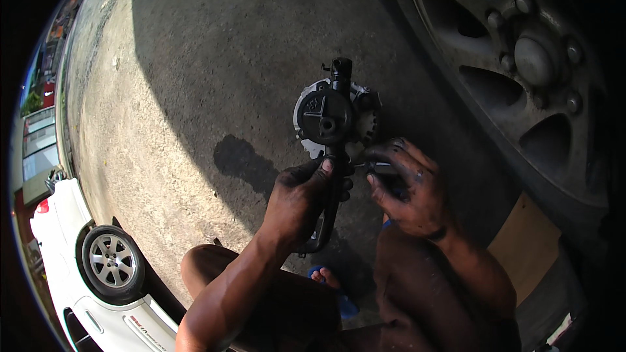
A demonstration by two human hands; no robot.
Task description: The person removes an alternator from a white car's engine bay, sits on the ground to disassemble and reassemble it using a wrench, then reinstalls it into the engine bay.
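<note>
1. Your knees and forearms frame the lower edge; a foot (326, 278) in a blue slipper (349, 306) shows between the knees.
2. Left hand (297, 199): closed around the black tube (334, 149) just below the housing, thumb on top, fingertips showing on the far side. Curved lower end of the tube (317, 242) hangs out below your fist.
3. Right hand (411, 186): partly closed, thumb and forefinger pinching what looks like a slim tool (386, 169), other fingers curled. Thin end points left at the tube; can't tell if it's touching.
4. Doing it well, my read: left is your clamp, so hold the tube firm and don't let the unit twist. Line the thin end up square before you push or turn; small finger moves, light load. Looks greasy, so expect slip. Your left fingers sit close to that point; mind them.
5. Round black housing (319, 117): just beyond both hands, straight above the left fist, up and left of the right. Pale metal body (308, 146) shows behind it, short black stub (341, 72) at its top. Can't tell if the ground takes any weight.
6. Past that: concrete floor (215, 45) with a dark patch (242, 160) left of your hands.
7. Large wheel (535, 58) upper right; white car (65, 234) far left.
</note>
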